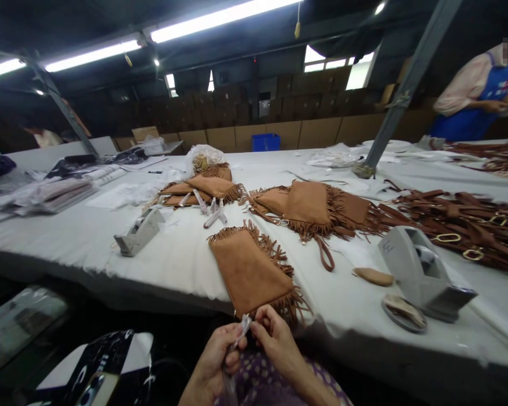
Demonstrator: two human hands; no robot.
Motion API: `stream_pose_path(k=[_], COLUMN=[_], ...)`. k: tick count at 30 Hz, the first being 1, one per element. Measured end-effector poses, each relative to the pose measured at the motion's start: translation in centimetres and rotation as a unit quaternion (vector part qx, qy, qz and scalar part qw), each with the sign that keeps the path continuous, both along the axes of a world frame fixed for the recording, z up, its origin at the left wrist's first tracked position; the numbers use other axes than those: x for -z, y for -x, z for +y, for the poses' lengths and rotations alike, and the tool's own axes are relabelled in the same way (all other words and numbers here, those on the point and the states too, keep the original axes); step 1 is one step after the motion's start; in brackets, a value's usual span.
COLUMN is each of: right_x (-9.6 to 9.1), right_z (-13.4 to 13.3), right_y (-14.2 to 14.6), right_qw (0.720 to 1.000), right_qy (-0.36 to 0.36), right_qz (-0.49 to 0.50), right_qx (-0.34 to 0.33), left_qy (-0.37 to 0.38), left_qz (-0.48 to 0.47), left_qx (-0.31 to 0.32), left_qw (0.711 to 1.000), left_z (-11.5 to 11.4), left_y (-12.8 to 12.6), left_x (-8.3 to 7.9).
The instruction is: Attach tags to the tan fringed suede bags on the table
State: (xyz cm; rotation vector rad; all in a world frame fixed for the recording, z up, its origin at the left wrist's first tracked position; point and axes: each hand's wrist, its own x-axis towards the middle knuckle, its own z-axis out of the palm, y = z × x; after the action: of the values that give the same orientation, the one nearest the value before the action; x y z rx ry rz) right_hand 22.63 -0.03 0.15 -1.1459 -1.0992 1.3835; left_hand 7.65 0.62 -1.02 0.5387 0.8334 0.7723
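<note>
My left hand (pixel 215 356) is closed around a narrow strip wrapped in clear plastic (pixel 245 323), whose lower part hangs below the fist. The fingers of my right hand (pixel 276 337) pinch at the strip's upper end, close against the left fingertips. Just beyond both hands, a tan fringed suede pouch (pixel 246 269) lies flat at the table's front edge, its near corner by my fingers. What is inside the plastic is too small to make out.
On the white table (pixel 173 259) are piles of fringed pouches (pixel 307 203), several plastic-wrapped strips (pixel 214 213) and brown straps with gold clasps (pixel 452 217). Tape dispensers stand left (pixel 140 231) and right (pixel 423 270). A metal post (pixel 400 101) rises behind; a co-worker (pixel 478 96) stands far right.
</note>
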Motion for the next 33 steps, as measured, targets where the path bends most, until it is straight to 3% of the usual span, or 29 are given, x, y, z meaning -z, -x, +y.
stream_pose_path(k=[4, 8, 11, 13, 15, 18, 21, 24, 28, 31, 33], right_x=[1.1, 2.0, 1.6, 0.9, 0.0, -0.7, -0.4, 0.3, 0.6, 0.2, 0.1], right_z=[0.3, -0.3, -0.9, -1.3, -1.5, -1.4, -0.9, -0.5, -0.3, -0.2, -0.2], right_y=[0.4, -0.4, -1.5, -1.9, -1.7, -0.4, 1.2, 2.0, 2.2, 1.9, 1.4], right_qw=[1.0, 0.995, 0.985, 0.976, 0.972, 0.982, 0.997, 0.995, 0.983, 0.95, 0.912], right_qy=[0.018, 0.054, 0.037, 0.012, -0.008, -0.003, 0.051, 0.085, 0.095, 0.13, 0.169], right_qz=[-0.013, -0.082, -0.147, -0.182, -0.202, -0.172, -0.065, 0.038, 0.141, 0.244, 0.309], right_qx=[0.02, 0.021, 0.076, 0.115, 0.123, 0.073, 0.008, -0.025, -0.063, -0.147, -0.211], left_qy=[0.033, -0.005, -0.061, -0.12, -0.192, -0.271, -0.296, -0.297, -0.232, -0.135, -0.082], left_qz=[-0.039, 0.06, 0.15, 0.237, 0.335, 0.441, 0.474, 0.446, 0.323, 0.181, 0.09], left_qx=[-0.017, -0.055, -0.068, -0.078, -0.083, -0.078, -0.074, -0.084, -0.1, -0.1, -0.069], left_qw=[0.999, 0.997, 0.984, 0.961, 0.919, 0.852, 0.826, 0.84, 0.912, 0.969, 0.99], left_z=[-0.3, -0.7, -0.7, -0.6, -0.5, -0.8, -1.3, -1.5, -1.1, -1.0, -1.0], left_y=[-0.5, -0.7, -0.4, -0.3, -0.4, -0.8, -1.2, -1.2, -0.9, -0.8, -0.7], left_x=[0.6, 0.9, 0.5, -0.2, -1.1, -2.1, -2.2, -1.4, 0.1, 0.3, 0.0])
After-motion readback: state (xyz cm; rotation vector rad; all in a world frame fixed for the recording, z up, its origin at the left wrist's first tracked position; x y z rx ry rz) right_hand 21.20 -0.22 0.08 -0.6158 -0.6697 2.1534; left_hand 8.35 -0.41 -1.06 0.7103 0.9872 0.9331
